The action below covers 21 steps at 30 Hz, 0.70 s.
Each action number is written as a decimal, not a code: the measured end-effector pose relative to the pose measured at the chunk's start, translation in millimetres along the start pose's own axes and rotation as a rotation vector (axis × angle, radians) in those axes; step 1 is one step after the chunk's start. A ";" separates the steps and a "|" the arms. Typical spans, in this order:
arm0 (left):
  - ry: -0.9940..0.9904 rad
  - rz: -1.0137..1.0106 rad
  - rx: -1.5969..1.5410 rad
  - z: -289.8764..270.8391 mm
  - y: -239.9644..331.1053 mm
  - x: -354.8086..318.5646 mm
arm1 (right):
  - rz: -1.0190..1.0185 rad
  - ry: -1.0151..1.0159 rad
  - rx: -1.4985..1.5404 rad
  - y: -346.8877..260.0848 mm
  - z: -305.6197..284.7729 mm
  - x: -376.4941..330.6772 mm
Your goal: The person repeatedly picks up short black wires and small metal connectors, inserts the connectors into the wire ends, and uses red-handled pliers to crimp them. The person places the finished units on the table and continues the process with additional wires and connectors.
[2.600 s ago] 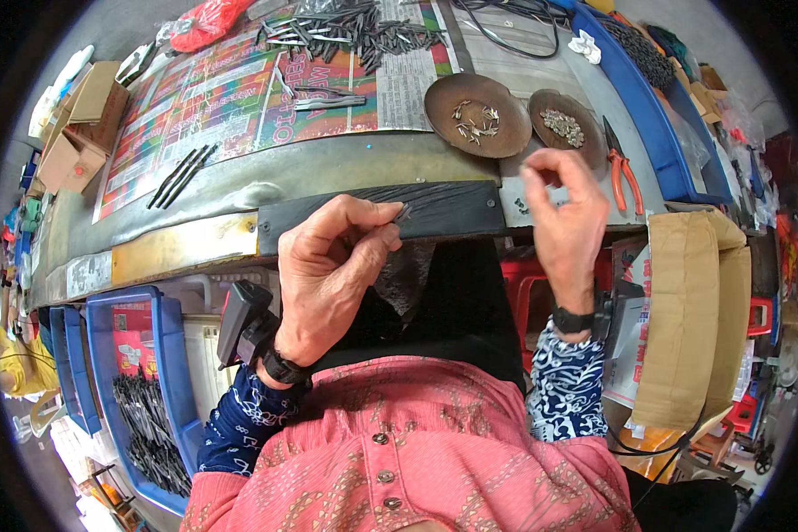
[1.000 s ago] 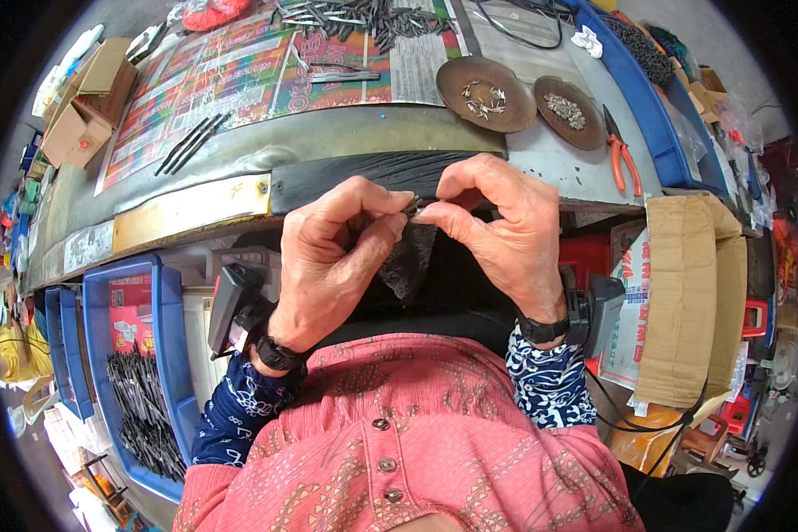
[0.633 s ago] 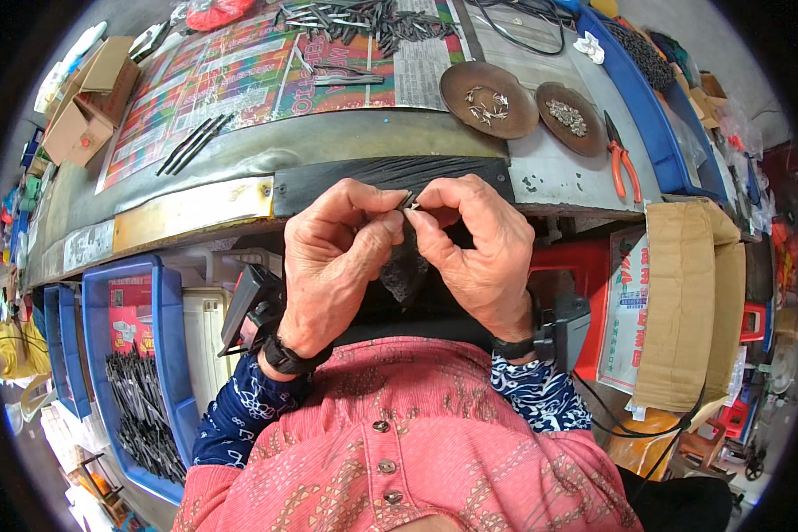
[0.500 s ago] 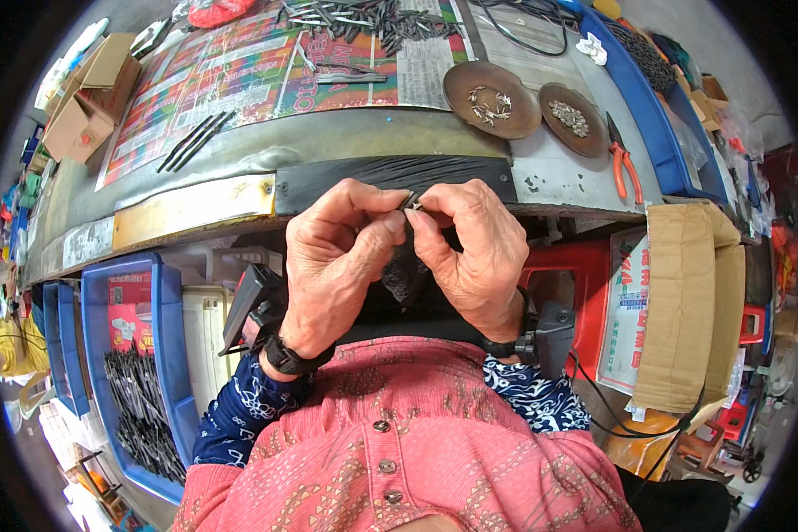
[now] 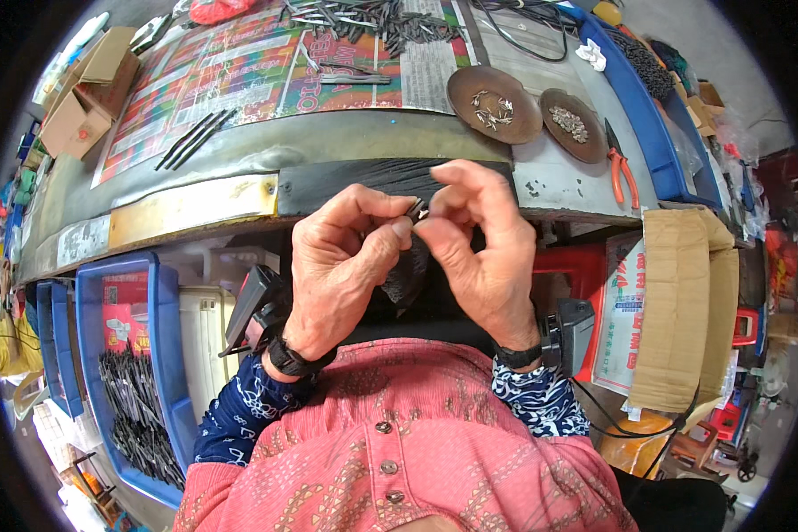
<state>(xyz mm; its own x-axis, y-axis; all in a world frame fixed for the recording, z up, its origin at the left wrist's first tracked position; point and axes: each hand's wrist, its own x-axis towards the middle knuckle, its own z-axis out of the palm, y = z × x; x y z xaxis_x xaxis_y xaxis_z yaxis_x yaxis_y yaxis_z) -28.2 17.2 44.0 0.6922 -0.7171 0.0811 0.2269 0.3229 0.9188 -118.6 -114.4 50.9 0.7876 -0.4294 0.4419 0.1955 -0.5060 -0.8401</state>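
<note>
Pinching a small dark piece (image 5: 418,207) in the grip of the left hand (image 5: 339,259), by the bench's (image 5: 328,140) near edge.
Holding the right hand (image 5: 485,239) just beside it at four o'clock, with grip parted, beyond a brown dish (image 5: 523,99) at one o'clock.

A small held piece (image 5: 416,207) glints like metal over a workbench (image 5: 346,137) topped in dull, scuffed metal, its near edge wrinkled black sheeting (image 5: 310,188). At far center, shiny black strips (image 5: 390,28) lie on printed paper (image 5: 195,84). At right, 2 matt brown dishes (image 5: 521,97) hold metallic-looking bits (image 5: 492,112) near pliers (image 5: 615,161) with plastic-like orange grips. Near left, a bin (image 5: 168,310) is smooth blue plastic; near right, a box (image 5: 674,301) is creased cardboard.
</note>
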 end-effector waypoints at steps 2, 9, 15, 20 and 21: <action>-0.005 0.004 -0.002 0.7 0.4 0.1 | -0.017 -0.109 -0.068 -4.4 -1.6 4.1; -0.008 -0.009 0.008 -5.9 4.3 -1.5 | -0.056 0.026 -0.057 -0.6 -0.4 20.6; -0.008 -0.023 0.034 -11.4 7.8 -1.4 | 0.096 0.137 -0.076 -4.2 -0.9 24.0; 0.006 0.029 0.045 -11.2 7.8 2.5 | -0.156 -0.092 -0.235 -6.5 5.8 30.9; 0.023 0.027 0.054 -11.0 7.6 2.8 | -0.078 -0.024 -0.237 -5.0 2.4 35.1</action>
<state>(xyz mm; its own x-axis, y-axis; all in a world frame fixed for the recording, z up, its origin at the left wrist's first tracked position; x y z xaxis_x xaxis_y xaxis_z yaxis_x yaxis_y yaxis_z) -17.1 24.5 47.0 0.7133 -0.6940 0.0981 0.1711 0.3081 0.9358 -90.6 -125.1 69.9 0.7899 -0.3656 0.4924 0.1157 -0.6997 -0.7050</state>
